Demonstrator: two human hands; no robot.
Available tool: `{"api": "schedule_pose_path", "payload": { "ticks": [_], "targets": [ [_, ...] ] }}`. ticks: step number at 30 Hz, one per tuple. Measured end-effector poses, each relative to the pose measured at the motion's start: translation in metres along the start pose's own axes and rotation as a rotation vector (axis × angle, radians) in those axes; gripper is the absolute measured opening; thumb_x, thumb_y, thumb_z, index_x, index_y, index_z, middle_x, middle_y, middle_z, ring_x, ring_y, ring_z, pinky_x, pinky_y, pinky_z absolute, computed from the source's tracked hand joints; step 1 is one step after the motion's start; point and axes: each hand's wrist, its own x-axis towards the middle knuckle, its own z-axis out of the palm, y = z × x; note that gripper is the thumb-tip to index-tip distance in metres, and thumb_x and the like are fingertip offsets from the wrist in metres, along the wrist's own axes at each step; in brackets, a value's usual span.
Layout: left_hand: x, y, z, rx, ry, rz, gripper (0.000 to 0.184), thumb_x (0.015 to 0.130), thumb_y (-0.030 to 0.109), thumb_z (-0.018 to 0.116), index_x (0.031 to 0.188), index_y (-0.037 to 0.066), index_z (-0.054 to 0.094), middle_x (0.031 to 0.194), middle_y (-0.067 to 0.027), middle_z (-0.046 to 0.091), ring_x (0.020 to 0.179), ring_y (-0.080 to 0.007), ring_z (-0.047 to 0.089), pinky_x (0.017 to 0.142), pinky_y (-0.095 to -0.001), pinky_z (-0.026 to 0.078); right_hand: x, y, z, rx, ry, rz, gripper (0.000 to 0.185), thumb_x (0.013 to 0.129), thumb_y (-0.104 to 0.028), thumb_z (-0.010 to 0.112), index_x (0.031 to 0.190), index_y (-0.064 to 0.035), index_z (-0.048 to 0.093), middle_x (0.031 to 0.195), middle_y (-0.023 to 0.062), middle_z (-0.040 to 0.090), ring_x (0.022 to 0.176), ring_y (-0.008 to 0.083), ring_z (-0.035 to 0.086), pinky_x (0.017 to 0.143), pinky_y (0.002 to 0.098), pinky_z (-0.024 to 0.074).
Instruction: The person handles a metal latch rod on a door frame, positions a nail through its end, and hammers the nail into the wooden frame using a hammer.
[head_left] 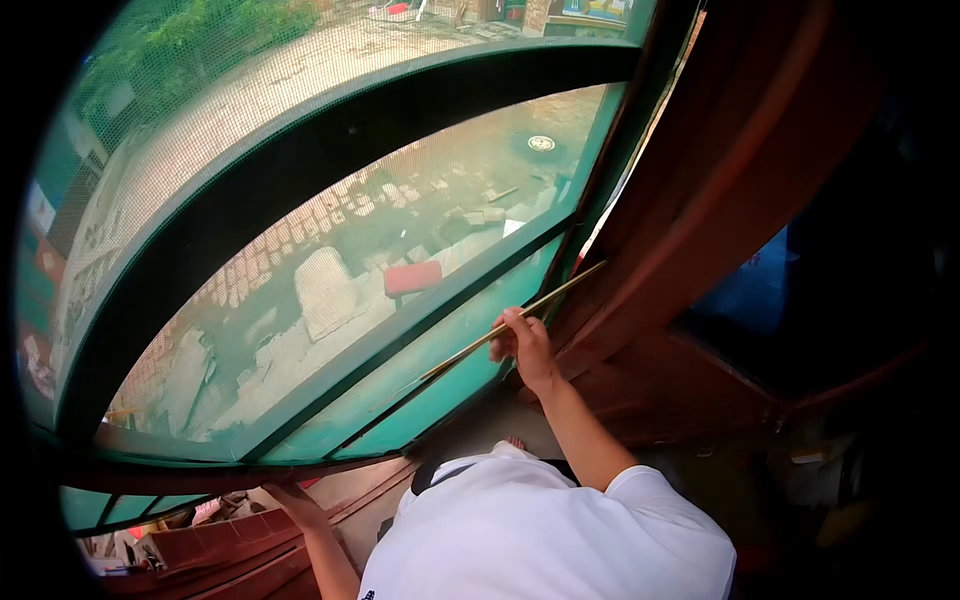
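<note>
Pinched in my right hand (523, 340) is a thin wooden strip (570, 284). It slants across the lower part of a green-framed screen door (410, 342), its upper end near the dark red door frame (665, 240). The strip's lower end fades against the pale green panel, so I cannot tell exactly where it stops or whether it touches. Low on the left, my left hand (292, 497) reaches to the door's dark edge. Its fingers are mostly hidden there, and I cannot make out how they grip.
Through the mesh show a paved yard, a red stool (412, 278), a pale chair-like shape (325, 290) and green bushes (190, 45). A dark red wooden bench-like piece (225, 540) stands at lower left. The right side is dark, with a blue item (750, 285) inside.
</note>
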Motion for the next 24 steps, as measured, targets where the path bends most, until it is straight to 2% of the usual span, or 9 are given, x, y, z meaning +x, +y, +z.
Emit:
{"api": "schedule_pose_path", "payload": {
  "ticks": [2,3,5,9,13,17,21,22,24],
  "targets": [
    [0.008,-0.033,-0.025,-0.037,-0.04,-0.062,0.065,0.096,0.048,0.038,0.14,0.001,0.028,0.14,-0.0098,0.035,0.124,-0.0232,0.036,0.105,-0.0342,0.028,-0.001,0.007,-0.004,0.004,-0.001,0.019,0.031,0.094,-0.033,0.048,0.086,-0.0041,0.055,0.063,0.007,0.058,0.052,0.016,0.059,0.051,0.0266,0.049],
    [0.014,-0.017,-0.032,-0.026,-0.032,-0.066,0.065,0.096,0.049,0.038,0.139,0.0,0.028,0.14,-0.0097,0.035,0.124,-0.0231,0.037,0.104,-0.0343,0.028,-0.005,-0.006,0.01,0.013,0.001,0.026,0.03,0.094,-0.033,0.048,0.086,-0.0043,0.055,0.063,0.0068,0.058,0.053,0.016,0.059,0.052,0.0265,0.0486],
    [0.002,-0.028,-0.029,-0.04,-0.006,-0.114,0.066,0.096,0.049,0.037,0.139,0.0,0.028,0.139,-0.0095,0.035,0.123,-0.0229,0.037,0.104,-0.0345,0.029,-0.007,-0.012,0.0,-0.03,0.016,0.024,0.031,0.093,-0.032,0.048,0.086,-0.0038,0.056,0.063,0.0072,0.058,0.053,0.0163,0.059,0.052,0.0268,0.0485],
    [0.008,-0.029,-0.03,0.151,0.081,0.0,0.067,0.097,0.044,0.038,0.142,-0.002,0.022,0.144,-0.0124,0.029,0.128,-0.0243,0.032,0.106,-0.0351,0.026,-0.004,-0.009,0.008,0.016,0.049,0.023,0.032,0.089,-0.035,0.054,0.082,-0.0039,0.06,0.062,0.0064,0.059,0.053,0.0157,0.058,0.052,0.0272,0.0474],
    [0.027,-0.063,-0.063,1.426,0.012,0.444,0.045,0.09,0.036,0.053,0.119,0.0,0.051,0.126,-0.0212,0.047,0.112,-0.042,0.049,0.088,-0.0514,0.045,-0.002,-0.001,0.006,0.03,0.037,0.02,0.032,0.09,-0.033,0.053,0.083,-0.0026,0.06,0.062,0.0078,0.059,0.053,0.0168,0.059,0.052,0.0286,0.048],
    [0.022,-0.041,-0.044,0.078,-0.074,-0.332,0.071,0.091,0.058,0.041,0.143,0.011,0.027,0.137,-0.0092,0.039,0.11,-0.0179,0.047,0.09,-0.0337,0.04,-0.003,-0.002,0.005,0.024,0.024,0.02,0.03,0.09,-0.031,0.053,0.084,-0.0025,0.059,0.062,0.0085,0.059,0.053,0.0181,0.058,0.054,0.0304,0.0481],
    [0.013,-0.025,-0.019,0.133,0.005,-0.089,0.063,0.097,0.045,0.038,0.14,0.0,0.027,0.138,-0.0157,0.037,0.113,-0.0262,0.047,0.092,-0.0373,0.041,0.002,0.001,0.005,0.034,0.036,0.015,0.03,0.089,-0.031,0.053,0.084,-0.0023,0.06,0.061,0.0092,0.06,0.053,0.0182,0.058,0.054,0.0301,0.0477],
    [0.007,-0.012,-0.011,0.06,-0.064,-0.079,0.064,0.097,0.046,0.039,0.14,0.0,0.027,0.137,-0.0157,0.038,0.112,-0.026,0.047,0.092,-0.0378,0.042,0.002,0.001,0.005,0.022,0.041,0.014,0.031,0.089,-0.032,0.053,0.084,-0.002,0.06,0.062,0.0093,0.06,0.053,0.0185,0.058,0.054,0.03,0.0477],
    [0.01,-0.015,-0.015,-0.025,-0.023,-0.116,0.064,0.097,0.047,0.04,0.14,0.0,0.027,0.136,-0.0158,0.039,0.112,-0.0262,0.047,0.091,-0.0378,0.042,0.003,0.002,0.005,0.015,0.054,0.013,0.031,0.089,-0.032,0.053,0.084,-0.0019,0.06,0.062,0.009,0.06,0.053,0.0184,0.058,0.054,0.0301,0.0478]
  ]
}}
